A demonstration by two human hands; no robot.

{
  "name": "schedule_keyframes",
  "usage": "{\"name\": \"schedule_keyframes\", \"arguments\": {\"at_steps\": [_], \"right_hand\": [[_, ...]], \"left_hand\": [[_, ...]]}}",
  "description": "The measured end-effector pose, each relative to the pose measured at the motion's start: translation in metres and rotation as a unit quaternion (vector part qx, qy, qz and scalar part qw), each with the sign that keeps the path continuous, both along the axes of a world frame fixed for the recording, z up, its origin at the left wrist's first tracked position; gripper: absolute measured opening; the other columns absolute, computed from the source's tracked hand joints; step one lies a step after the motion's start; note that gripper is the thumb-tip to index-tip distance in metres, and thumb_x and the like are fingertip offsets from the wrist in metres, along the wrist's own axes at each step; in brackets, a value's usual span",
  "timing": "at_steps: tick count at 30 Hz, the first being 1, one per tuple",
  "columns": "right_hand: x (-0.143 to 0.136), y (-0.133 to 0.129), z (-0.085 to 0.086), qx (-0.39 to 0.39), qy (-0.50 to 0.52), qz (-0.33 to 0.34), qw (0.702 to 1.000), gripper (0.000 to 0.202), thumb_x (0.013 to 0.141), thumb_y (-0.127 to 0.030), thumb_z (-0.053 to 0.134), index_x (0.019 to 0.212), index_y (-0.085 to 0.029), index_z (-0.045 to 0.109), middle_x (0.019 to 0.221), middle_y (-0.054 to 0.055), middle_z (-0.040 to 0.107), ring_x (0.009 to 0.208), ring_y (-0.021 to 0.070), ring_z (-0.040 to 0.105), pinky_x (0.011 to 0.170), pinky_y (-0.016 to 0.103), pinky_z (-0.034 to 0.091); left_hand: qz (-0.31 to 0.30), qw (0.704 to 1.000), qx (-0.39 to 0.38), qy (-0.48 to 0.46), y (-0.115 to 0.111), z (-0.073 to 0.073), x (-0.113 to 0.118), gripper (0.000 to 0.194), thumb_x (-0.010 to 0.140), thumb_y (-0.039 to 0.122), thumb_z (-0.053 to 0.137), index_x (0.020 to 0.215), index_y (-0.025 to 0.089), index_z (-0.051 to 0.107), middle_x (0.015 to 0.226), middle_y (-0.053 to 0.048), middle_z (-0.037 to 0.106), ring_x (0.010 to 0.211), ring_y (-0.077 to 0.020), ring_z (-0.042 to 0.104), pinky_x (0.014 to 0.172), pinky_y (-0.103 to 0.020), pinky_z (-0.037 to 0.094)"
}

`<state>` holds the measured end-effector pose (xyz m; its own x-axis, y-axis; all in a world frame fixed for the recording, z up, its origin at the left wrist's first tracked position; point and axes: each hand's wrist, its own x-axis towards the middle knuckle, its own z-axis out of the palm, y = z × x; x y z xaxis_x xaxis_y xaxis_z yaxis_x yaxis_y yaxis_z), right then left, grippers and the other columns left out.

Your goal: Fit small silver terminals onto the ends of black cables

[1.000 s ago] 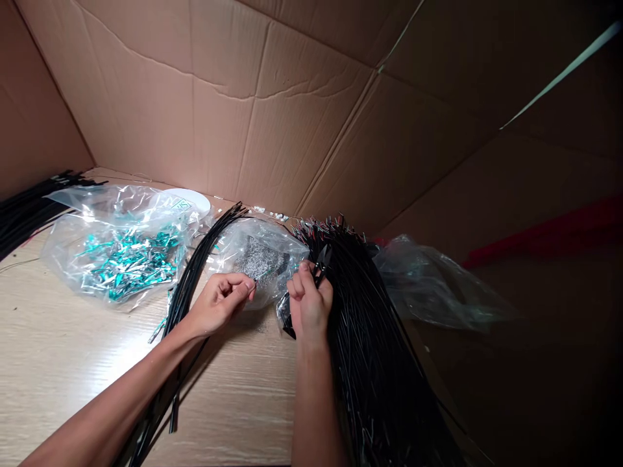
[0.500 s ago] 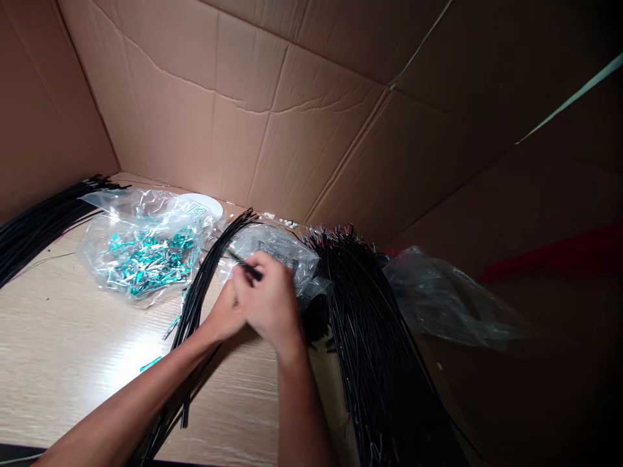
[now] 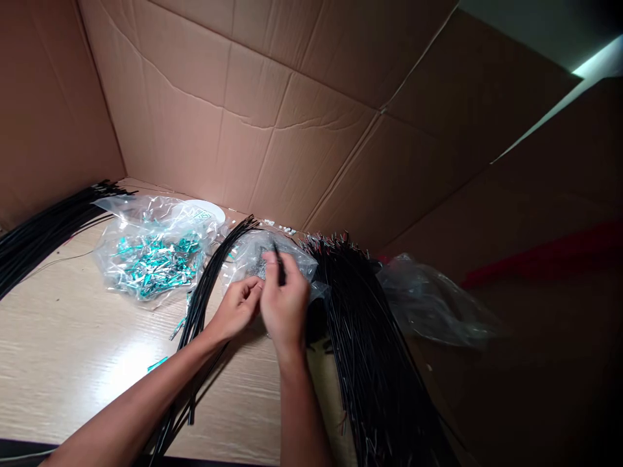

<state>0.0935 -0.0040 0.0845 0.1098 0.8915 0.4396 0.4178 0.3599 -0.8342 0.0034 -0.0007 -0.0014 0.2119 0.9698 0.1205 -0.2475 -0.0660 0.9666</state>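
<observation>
My right hand point(image 3: 286, 305) is closed around a slim black pointed tool point(image 3: 279, 263), its narrow end up and away from me; its exact kind is unclear. Close beside it, my left hand point(image 3: 238, 308) is pinched, thumb against fingers; anything between them is hidden. Both hands are over the near side of a clear plastic bag point(image 3: 243, 250) containing small grey pieces. A bundle of thin black cables point(image 3: 200, 305) runs past the left wrist and partly under the left forearm. Right of my right hand lies a thick pile of black cables point(image 3: 370, 337) with stripped, coloured wire ends.
At left stands a clear bag of teal and silver scraps point(image 3: 156, 266), with more black cables point(image 3: 43, 227) beyond. Cardboard walls point(image 3: 195, 123) enclose the wooden tabletop point(image 3: 63, 363). Small white bits point(image 3: 280, 227) lie along the back; another clear bag point(image 3: 433, 305) sits at right.
My right hand has shifted slightly right, and the tool has swung from pointing up-left to nearly upright. The hands, overlapping before, now sit side by side. The whole view has shifted a little.
</observation>
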Motion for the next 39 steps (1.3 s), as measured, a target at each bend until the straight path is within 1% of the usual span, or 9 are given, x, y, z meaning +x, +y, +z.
{"name": "schedule_keyframes", "arguments": {"at_steps": [3,6,10,19,23,26,30,36,39], "right_hand": [[0.037,-0.008,-0.016,-0.034,0.085,-0.06,0.994,0.023,0.091,-0.042,0.072,0.092,-0.019,0.071,0.067,-0.001,0.058,0.061,0.0159,0.051,0.059,0.027,0.043],[0.049,-0.012,-0.035,-0.11,0.123,-0.025,0.986,0.033,0.079,-0.045,0.084,0.094,-0.017,0.074,0.057,-0.006,0.048,0.053,0.0125,0.042,0.053,0.025,0.039],[0.043,-0.013,-0.052,-0.135,0.159,0.042,0.977,0.03,0.079,-0.042,0.085,0.092,-0.016,0.075,0.076,0.002,0.068,0.066,0.0161,0.059,0.064,0.027,0.049],[0.049,0.01,-0.056,-0.082,0.192,-0.02,0.978,0.026,0.083,-0.043,0.08,0.084,-0.017,0.076,0.08,0.004,0.073,0.074,0.0187,0.065,0.071,0.029,0.052],[0.046,0.014,-0.052,-0.16,0.296,0.032,0.941,0.035,0.076,-0.046,0.085,0.09,-0.016,0.075,0.064,-0.003,0.059,0.051,0.009,0.04,0.048,0.023,0.033],[0.047,0.008,-0.046,-0.228,0.358,0.117,0.898,0.038,0.074,-0.047,0.087,0.083,-0.015,0.069,0.053,-0.011,0.033,0.048,0.006,0.016,0.044,0.023,0.014],[0.059,0.004,-0.032,-0.229,0.377,0.171,0.881,0.043,0.074,-0.046,0.088,0.073,-0.019,0.055,0.053,-0.013,0.022,0.048,0.0059,0.011,0.045,0.024,0.013],[0.114,0.026,0.035,-0.007,0.41,-0.04,0.911,0.048,0.064,-0.046,0.094,0.07,-0.021,0.053,0.054,-0.014,0.022,0.048,0.0061,0.015,0.045,0.025,0.019],[0.136,0.018,0.064,0.047,0.367,-0.087,0.925,0.042,0.072,-0.053,0.087,0.083,-0.017,0.068,0.054,-0.013,0.023,0.048,0.0071,0.015,0.044,0.025,0.016]], "left_hand": [[0.005,1.0,0.002,-0.002,-0.002,0.005,-0.002,0.048,0.1,0.064,0.051,0.088,0.017,0.057,0.057,0.006,0.046,0.045,-0.0098,0.038,0.042,-0.021,0.027],[0.015,1.0,0.013,0.006,-0.002,0.006,-0.002,0.049,0.101,0.063,0.052,0.081,0.018,0.054,0.058,0.005,0.045,0.046,-0.009,0.038,0.043,-0.02,0.027],[0.025,0.999,0.024,0.023,0.0,0.002,-0.002,0.053,0.1,0.062,0.053,0.072,0.018,0.05,0.054,0.005,0.043,0.046,-0.0088,0.037,0.044,-0.021,0.026],[-0.095,0.994,-0.042,-0.037,0.0,0.011,-0.003,0.056,0.092,0.071,0.059,0.075,0.018,0.054,0.047,0.009,0.036,0.04,-0.0065,0.022,0.041,-0.02,0.016],[-0.155,0.985,-0.05,-0.05,0.0,0.016,-0.008,0.056,0.091,0.07,0.061,0.073,0.018,0.053,0.045,0.009,0.034,0.038,-0.0059,0.019,0.039,-0.02,0.015],[-0.179,0.982,-0.042,-0.041,-0.001,0.017,-0.009,0.056,0.092,0.069,0.061,0.071,0.017,0.054,0.045,0.008,0.036,0.038,-0.0059,0.02,0.039,-0.02,0.016],[-0.229,0.972,-0.036,-0.033,-0.008,0.02,-0.011,0.052,0.099,0.064,0.055,0.084,0.015,0.062,0.047,0.006,0.045,0.038,-0.0073,0.03,0.04,-0.02,0.021],[-0.518,0.85,-0.066,0.062,-0.025,0.036,-0.025,0.034,0.099,0.051,0.063,0.102,0.017,0.067,0.08,-0.012,0.076,0.054,-0.0163,0.065,0.041,-0.022,0.036],[-0.473,0.878,-0.071,0.037,-0.029,0.049,-0.025,0.031,0.101,0.046,0.062,0.095,0.016,0.067,0.07,-0.01,0.074,0.047,-0.0148,0.06,0.042,-0.023,0.042]]}}
